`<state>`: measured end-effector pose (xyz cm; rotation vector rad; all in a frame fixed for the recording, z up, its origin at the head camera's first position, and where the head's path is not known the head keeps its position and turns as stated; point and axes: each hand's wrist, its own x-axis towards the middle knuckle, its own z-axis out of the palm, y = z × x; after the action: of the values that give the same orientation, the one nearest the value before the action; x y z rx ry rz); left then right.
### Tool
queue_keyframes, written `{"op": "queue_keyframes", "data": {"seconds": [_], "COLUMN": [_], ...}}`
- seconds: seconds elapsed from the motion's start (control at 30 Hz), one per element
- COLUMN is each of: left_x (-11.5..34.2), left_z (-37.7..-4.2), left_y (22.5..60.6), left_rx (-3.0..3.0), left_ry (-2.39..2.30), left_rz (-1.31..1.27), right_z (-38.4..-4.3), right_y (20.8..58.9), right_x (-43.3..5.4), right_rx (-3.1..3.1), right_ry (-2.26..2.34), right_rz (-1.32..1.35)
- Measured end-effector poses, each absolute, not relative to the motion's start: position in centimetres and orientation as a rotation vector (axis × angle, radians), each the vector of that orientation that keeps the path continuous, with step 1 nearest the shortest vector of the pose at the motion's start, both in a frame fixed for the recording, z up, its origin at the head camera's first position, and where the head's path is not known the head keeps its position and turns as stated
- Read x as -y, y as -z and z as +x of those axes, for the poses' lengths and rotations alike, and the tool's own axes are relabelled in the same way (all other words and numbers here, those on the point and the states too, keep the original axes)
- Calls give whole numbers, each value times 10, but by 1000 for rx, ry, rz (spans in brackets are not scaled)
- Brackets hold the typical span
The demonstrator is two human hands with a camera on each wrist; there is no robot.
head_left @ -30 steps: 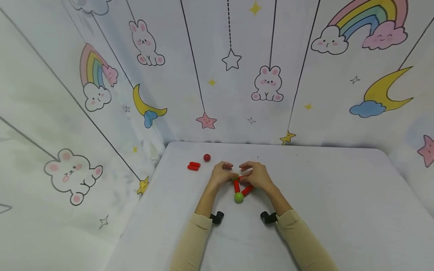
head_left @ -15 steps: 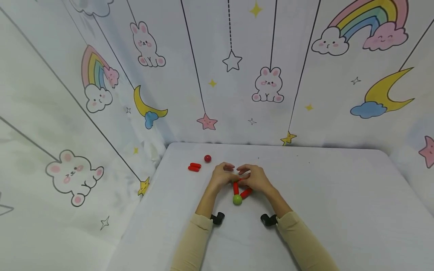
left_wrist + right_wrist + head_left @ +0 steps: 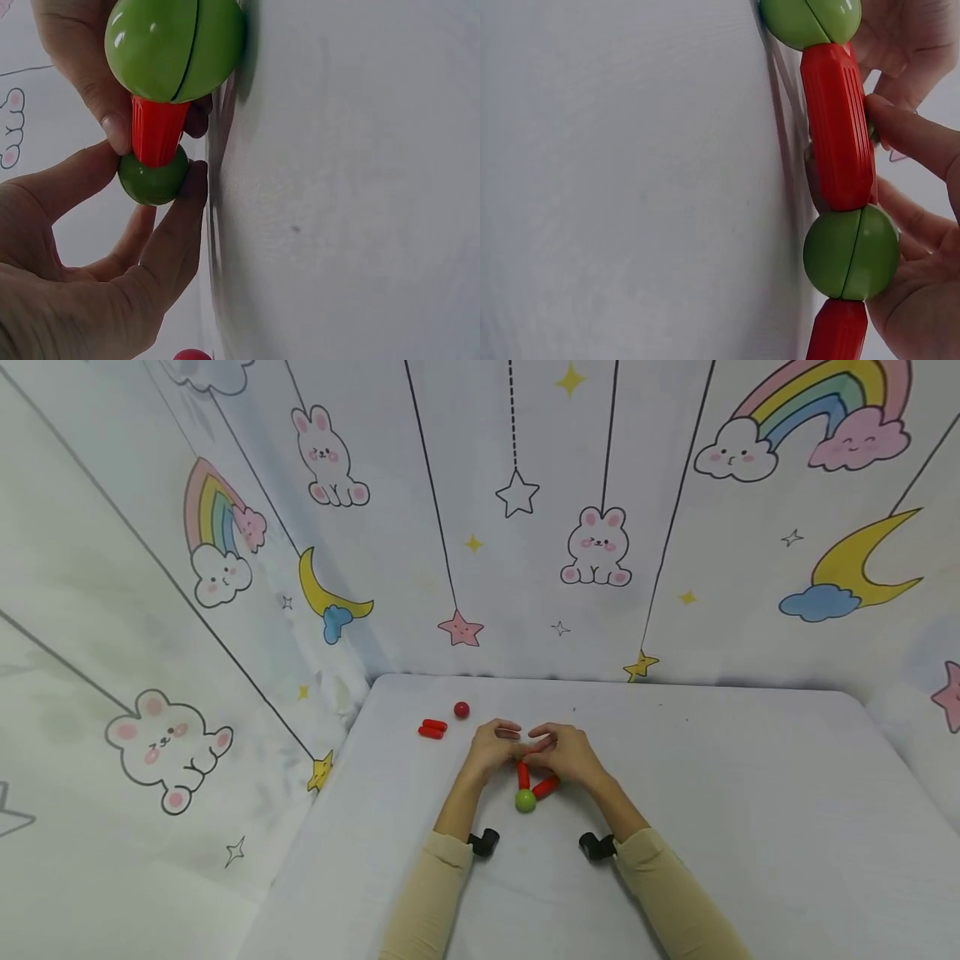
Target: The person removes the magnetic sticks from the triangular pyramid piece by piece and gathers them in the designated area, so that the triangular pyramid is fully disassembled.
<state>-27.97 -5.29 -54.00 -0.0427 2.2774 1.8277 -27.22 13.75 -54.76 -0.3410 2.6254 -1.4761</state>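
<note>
My left hand (image 3: 495, 750) pinches a green ball (image 3: 154, 184) between thumb and fingers, at the far end of a ridged red rod (image 3: 159, 131). The rod's near end meets a larger-looking green ball (image 3: 525, 801), from which a second red rod (image 3: 546, 787) runs toward my right hand (image 3: 568, 756). The right thumb and fingers pinch a red piece, apparently another rod, close to the ball in the left hand; it is mostly hidden. In the right wrist view another green ball (image 3: 852, 253) sits by the right palm, with a further red rod (image 3: 838, 330) beyond it.
Two loose red rods (image 3: 432, 728) lie side by side on the white table (image 3: 712, 827), left of the hands. A red ball (image 3: 462, 710) rests just behind them. A patterned cloth (image 3: 525, 560) stands upright along the table's back edge.
Both hands stay close together at the same joint, with small finger movements. The near green ball and its rods have shifted slightly toward the person. The loose pieces lie as before.
</note>
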Motion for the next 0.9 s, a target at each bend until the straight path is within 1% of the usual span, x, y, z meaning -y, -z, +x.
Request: {"op": "queue_keyframes", "data": {"seconds": [0.23,0.6,0.9], "left_x": [52,50,35], "left_z": [-284,-283,-280], "left_y": [542,543,547], "left_rx": [-2169,-2097,-2010], "left_ry": [-1913,-1977,-2124], "left_rz": [-45,-121,-308], "right_z": [-273,-273,-274], "right_y": [548,547,549], "right_x": [-139,-141,-142], "right_rx": [-2653,-2662,-2686], "right_ry": [1447,1468,1484], "right_rz": [-257,-221,-165]}}
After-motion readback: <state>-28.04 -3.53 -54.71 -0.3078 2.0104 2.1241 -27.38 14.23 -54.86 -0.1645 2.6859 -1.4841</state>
